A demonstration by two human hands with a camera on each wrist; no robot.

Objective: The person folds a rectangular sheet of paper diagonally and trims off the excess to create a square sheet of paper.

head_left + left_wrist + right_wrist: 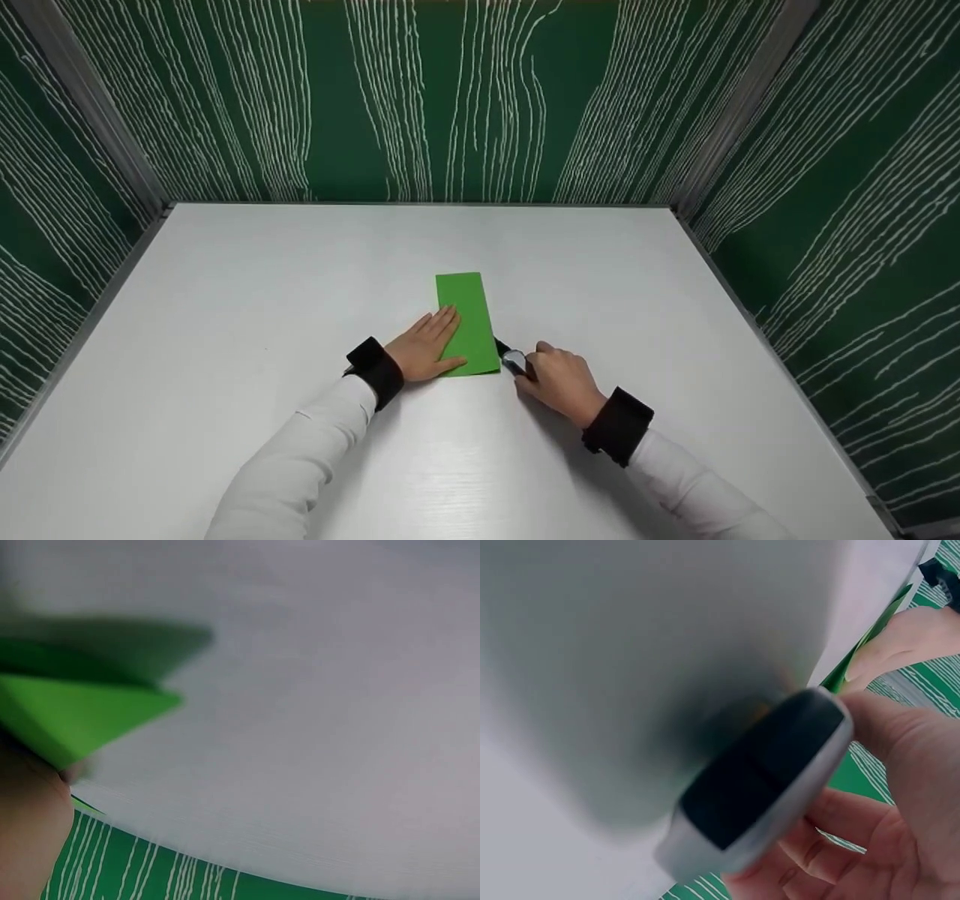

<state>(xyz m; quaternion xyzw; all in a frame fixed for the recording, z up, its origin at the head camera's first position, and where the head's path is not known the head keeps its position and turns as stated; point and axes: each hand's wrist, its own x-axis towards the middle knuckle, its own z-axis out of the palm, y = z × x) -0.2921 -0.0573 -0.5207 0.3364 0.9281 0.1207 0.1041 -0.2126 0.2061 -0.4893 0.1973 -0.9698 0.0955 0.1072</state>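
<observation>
A folded green paper lies upright-lengthwise on the white table. My left hand rests on its left side with the fingers straight and the thumb spread along the lower part. In the left wrist view a lifted corner of the green paper stands off the table. My right hand grips a small black and silver stapler, its black front right at the paper's right edge. The right wrist view shows the stapler close up between thumb and curled fingers.
The white tabletop spreads around both hands. Green panels with white drip lines rise at the back and sides, with grey frame posts at the corners. Each wrist wears a black band.
</observation>
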